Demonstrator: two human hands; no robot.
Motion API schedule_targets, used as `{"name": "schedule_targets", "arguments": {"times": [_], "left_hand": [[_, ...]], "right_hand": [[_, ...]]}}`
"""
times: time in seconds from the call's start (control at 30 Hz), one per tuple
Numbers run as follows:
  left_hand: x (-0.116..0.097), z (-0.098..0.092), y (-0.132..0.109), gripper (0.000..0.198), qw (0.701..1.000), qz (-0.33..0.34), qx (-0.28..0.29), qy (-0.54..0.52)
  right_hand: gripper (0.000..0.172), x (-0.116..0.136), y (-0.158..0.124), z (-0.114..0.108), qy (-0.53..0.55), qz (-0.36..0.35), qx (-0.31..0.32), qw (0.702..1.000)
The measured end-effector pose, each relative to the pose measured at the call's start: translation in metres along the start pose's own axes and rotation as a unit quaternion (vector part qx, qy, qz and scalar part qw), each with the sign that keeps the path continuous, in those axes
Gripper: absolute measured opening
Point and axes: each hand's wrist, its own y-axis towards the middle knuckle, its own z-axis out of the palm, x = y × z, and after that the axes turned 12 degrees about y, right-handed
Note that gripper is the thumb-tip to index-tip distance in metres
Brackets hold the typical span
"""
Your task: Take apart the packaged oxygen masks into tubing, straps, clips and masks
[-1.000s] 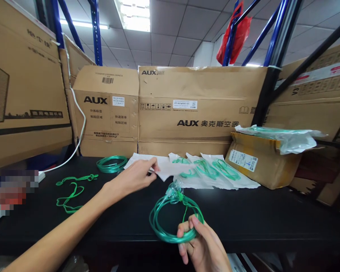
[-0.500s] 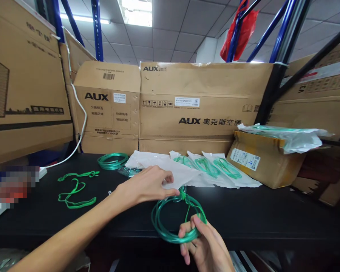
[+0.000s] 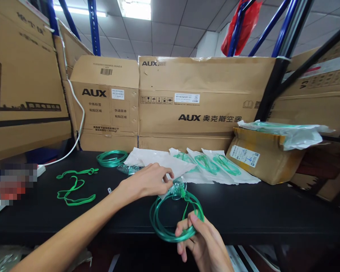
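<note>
Noting a pair of green straps [image 3: 82,201] lying well left of the gripping right hand [image 3: 204,240], with a spare green coil [image 3: 110,164] farther beyond, near a small clear packet [image 3: 129,170]. Logging a white wrapper [image 3: 161,160] beyond the grip, partly blocked by the left hand [image 3: 149,181]; counting three tubing packets [image 3: 206,164] beyond the grip and rightward, then a brown carton [image 3: 272,158] bearing a pale pouch [image 3: 303,134]. Seeing large cardboard boxes [image 3: 204,85] closing off the view behind. Making out the clear mask [image 3: 179,189] only in part at the coil's far side, overlapped by left fingers; being unable to tell a closed left grasp from a loose touch. Losing the left forearm at the lower left and the right wrist at the bottom edge. Gripping the green tubing coil [image 3: 172,237] at its near right side, between right thumb and bent fingers, over the near edge of the dark tabletop [image 3: 260,215]. Angling the right hand up from below; reaching the left arm diagonally in, back of hand upward, fingers curling beside the mask.
</note>
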Motion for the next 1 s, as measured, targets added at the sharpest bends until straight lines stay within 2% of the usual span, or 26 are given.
{"name": "schedule_targets", "arguments": {"times": [0.57,0.7,0.87,1.0], "left_hand": [[0.012,-0.002,-0.003,0.037,0.998,0.053,0.017,0.037],[0.005,0.003,-0.004,0.039,0.997,0.05,-0.006,0.064],[0.002,0.012,0.0,0.031,0.993,0.05,-0.047,0.099],[0.007,0.011,0.0,0.029,0.99,0.034,-0.074,0.114]], "right_hand": [[0.042,0.0,0.002,-0.003,0.008,0.007,0.007,1.0],[0.041,0.0,0.002,-0.004,0.012,0.009,0.011,1.0],[0.041,0.001,0.002,-0.001,0.025,0.012,0.011,1.0],[0.041,0.018,-0.003,-0.009,0.02,0.007,0.018,1.0]]}}
